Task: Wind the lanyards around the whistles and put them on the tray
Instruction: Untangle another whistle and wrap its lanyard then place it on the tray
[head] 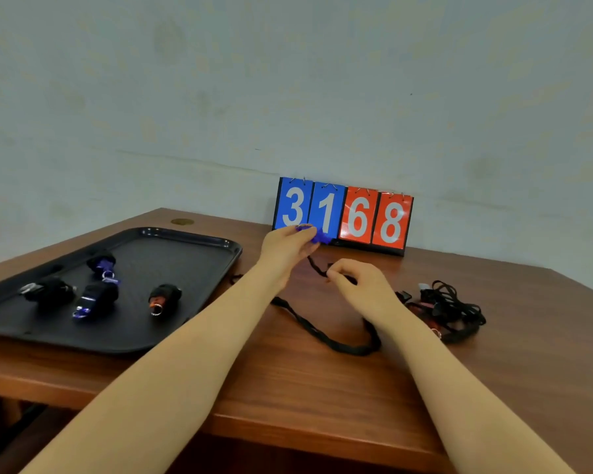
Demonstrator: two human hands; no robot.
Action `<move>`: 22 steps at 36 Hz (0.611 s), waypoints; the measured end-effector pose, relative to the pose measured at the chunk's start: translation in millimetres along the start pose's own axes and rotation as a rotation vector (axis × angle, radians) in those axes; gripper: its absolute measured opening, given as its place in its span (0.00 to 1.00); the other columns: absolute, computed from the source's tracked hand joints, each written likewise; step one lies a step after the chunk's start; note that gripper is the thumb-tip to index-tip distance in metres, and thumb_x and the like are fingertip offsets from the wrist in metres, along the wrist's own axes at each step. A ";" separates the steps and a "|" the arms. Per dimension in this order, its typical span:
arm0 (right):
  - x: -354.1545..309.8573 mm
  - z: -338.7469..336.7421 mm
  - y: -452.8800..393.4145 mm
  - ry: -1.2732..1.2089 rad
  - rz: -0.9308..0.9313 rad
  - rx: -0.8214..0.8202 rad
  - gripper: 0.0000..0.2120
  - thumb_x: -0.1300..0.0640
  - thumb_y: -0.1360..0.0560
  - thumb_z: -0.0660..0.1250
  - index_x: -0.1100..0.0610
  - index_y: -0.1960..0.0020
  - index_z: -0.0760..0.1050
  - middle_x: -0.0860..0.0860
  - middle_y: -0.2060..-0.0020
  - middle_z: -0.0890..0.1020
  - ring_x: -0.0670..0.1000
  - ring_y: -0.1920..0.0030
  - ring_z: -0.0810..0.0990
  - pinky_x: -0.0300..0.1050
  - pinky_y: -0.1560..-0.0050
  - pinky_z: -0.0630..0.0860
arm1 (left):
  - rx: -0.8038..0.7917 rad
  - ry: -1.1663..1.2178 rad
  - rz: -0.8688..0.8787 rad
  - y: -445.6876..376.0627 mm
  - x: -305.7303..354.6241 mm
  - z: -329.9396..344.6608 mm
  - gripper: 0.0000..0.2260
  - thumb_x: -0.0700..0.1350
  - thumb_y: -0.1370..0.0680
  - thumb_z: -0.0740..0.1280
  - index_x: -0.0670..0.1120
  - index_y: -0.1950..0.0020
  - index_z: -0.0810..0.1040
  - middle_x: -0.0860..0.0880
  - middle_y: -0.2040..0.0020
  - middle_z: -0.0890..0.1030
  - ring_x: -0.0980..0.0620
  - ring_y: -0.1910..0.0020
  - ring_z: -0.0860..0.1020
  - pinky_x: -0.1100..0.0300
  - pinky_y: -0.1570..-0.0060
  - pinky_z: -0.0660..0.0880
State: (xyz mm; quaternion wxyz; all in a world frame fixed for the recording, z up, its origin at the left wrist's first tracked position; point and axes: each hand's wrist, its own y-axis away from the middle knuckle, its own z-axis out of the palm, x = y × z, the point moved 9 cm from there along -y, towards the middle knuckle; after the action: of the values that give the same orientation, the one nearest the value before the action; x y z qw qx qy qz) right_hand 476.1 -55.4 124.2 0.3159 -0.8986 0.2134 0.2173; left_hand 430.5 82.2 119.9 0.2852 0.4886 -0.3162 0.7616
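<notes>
Left hand (286, 246) was raised and pinching a blue whistle (317, 236); right hand (355, 283), just beside and lower, pinched its black lanyard (326, 336), whose slack looped on the table (288, 388) under both wrists. Black tray (192, 323) sat left of the left forearm with four wound whistles (97, 295) on it. Tangled pile of unwound whistles (449, 309) lay right of the right hand, scoreboard (343, 215) reading 3168 beyond both.

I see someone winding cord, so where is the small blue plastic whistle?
The blue whistle is pinched in the left hand, raised before the flip scoreboard.
</notes>
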 end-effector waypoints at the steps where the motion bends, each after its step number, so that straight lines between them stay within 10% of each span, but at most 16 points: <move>1: -5.0 -1.7 0.7 -0.030 -0.012 0.008 0.07 0.55 0.21 0.62 0.50 0.54 0.79 0.42 0.57 0.81 0.38 0.54 0.77 0.29 0.55 0.68 | 0.053 -0.137 0.048 -1.0 3.1 -6.0 0.05 0.40 0.23 0.69 0.43 0.49 0.82 0.44 0.48 0.83 0.51 0.49 0.82 0.62 0.48 0.79; 13: 3.4 -47.6 2.6 -0.414 0.021 0.381 0.08 0.57 0.20 0.61 0.53 0.52 0.79 0.44 0.57 0.81 0.34 0.57 0.77 0.25 0.60 0.71 | -0.092 -0.600 0.170 4.9 6.8 13.6 0.07 0.44 0.22 0.68 0.48 0.45 0.81 0.51 0.51 0.81 0.55 0.49 0.79 0.60 0.46 0.78; 22: 41.6 -50.0 0.9 -0.496 0.254 0.428 0.09 0.52 0.20 0.61 0.45 0.56 0.77 0.45 0.58 0.80 0.45 0.56 0.76 0.40 0.53 0.72 | -0.472 -0.053 -0.056 34.0 5.0 51.5 0.07 0.37 0.21 0.64 0.41 0.46 0.80 0.48 0.51 0.83 0.56 0.52 0.82 0.64 0.50 0.78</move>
State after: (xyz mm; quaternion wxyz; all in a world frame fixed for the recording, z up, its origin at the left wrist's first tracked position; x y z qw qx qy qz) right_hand 522.2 -99.3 137.2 0.5100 -0.6979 0.2811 0.4169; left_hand 432.4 21.9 134.2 0.4040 0.4367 -0.4791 0.6454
